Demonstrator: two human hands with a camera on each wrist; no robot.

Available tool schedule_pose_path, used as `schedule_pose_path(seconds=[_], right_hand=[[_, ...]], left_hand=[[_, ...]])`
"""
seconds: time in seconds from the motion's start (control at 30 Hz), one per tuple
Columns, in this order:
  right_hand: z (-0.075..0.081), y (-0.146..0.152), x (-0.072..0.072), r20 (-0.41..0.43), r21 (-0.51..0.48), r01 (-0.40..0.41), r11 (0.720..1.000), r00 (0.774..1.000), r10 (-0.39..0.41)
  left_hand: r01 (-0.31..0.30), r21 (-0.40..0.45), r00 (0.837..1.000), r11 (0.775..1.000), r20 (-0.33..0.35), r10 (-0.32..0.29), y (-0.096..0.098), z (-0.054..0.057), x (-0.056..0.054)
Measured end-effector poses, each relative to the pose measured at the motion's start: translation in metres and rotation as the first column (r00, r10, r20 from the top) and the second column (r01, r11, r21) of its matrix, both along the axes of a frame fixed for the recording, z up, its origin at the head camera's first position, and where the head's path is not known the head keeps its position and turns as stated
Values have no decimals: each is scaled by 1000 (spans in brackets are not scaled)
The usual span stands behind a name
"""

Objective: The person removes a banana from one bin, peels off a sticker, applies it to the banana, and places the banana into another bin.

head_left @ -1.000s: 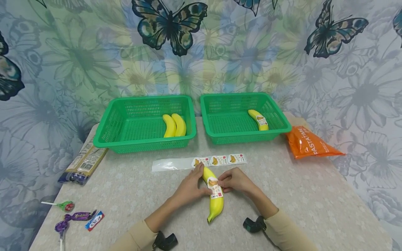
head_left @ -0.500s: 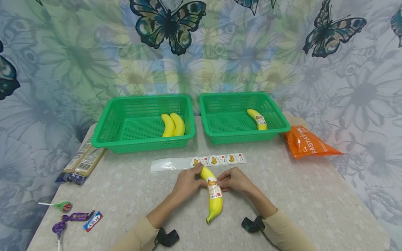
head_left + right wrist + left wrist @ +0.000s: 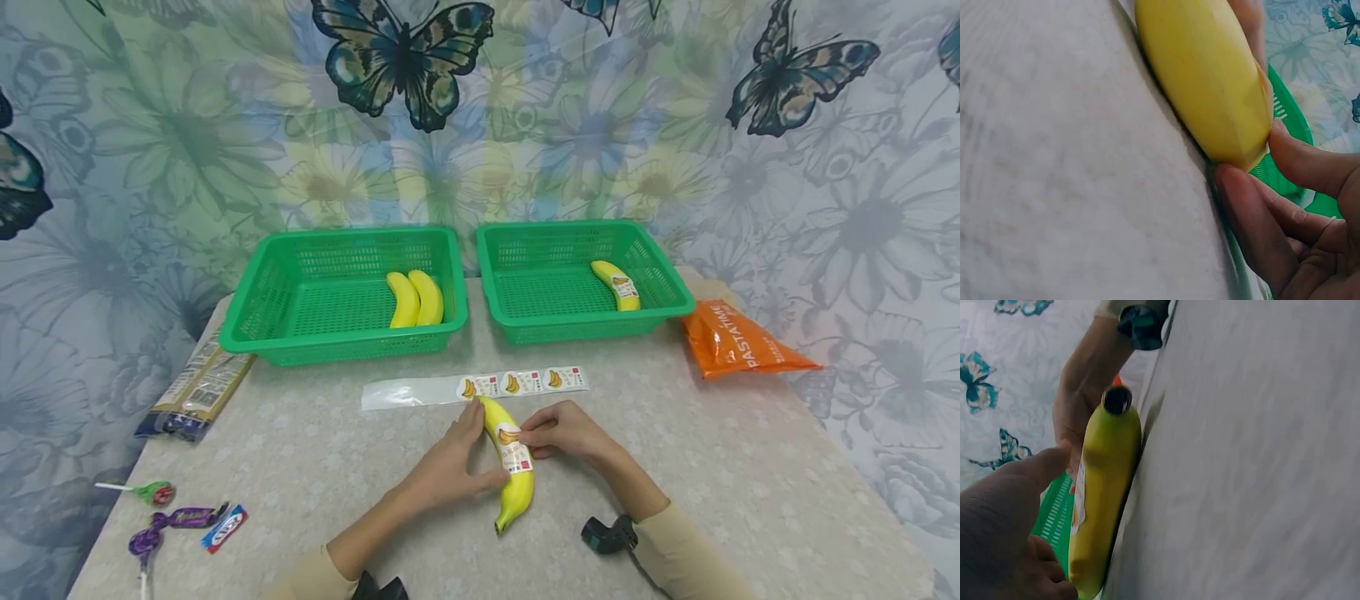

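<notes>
A yellow banana (image 3: 516,492) with a white printed label (image 3: 515,454) around its middle lies on the table, stem toward the person. My left hand (image 3: 448,462) holds its left side, fingertips near the far end and thumb by the label's lower edge. The left wrist view shows the banana (image 3: 1110,469) from its stem end, the label (image 3: 1079,494) on its upper side. My right hand (image 3: 564,432) pinches the right side at the label's edge. In the right wrist view, thumb and index finger of the right hand (image 3: 1297,219) touch the banana (image 3: 1204,75).
Beyond lies a label strip (image 3: 522,383). The left green basket (image 3: 337,346) holds two plain bananas (image 3: 416,300); the right green basket (image 3: 585,327) holds one labelled banana (image 3: 617,285). An orange packet (image 3: 742,342), a gold packet (image 3: 198,387) and several sweets (image 3: 187,517) lie at the sides.
My left hand has shifted down and left, its thumb sliding along the banana toward the stem end. The right hand and the banana stay nearly in place.
</notes>
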State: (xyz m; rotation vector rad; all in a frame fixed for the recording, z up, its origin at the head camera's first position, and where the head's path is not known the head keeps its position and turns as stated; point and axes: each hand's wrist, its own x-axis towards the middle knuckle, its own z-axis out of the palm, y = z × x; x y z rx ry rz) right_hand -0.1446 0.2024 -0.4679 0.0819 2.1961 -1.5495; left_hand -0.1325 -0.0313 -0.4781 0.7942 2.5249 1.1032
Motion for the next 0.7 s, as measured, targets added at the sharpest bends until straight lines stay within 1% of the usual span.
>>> schedule_pose_path(seconds=[0.07,0.13,0.23,0.33,0.5,0.7], right_hand=[[2,1,0,-1,3,0,1000,1000,0],[4,1,1,-4,2,-3,1000,1000,3],[5,0,2,-4,6,-11,1000,1000,11],[6,-1,5,-1,37,-14,999,1000,14],[6,-5,11,-1,78,14,997,1000,-14],[6,-11,15,-24,109,37,993,999,-35]], left_hand=[[39,-20,999,999,22,-39,0,-1,3],[56,-27,998,998,25,-55,1,-2,5],[54,-38,999,998,9,-53,0,-4,6],[50,-34,999,998,10,-50,-1,-8,7],[55,-47,998,997,9,-54,-1,-13,8],[47,-54,999,997,-8,-47,-1,-13,8]])
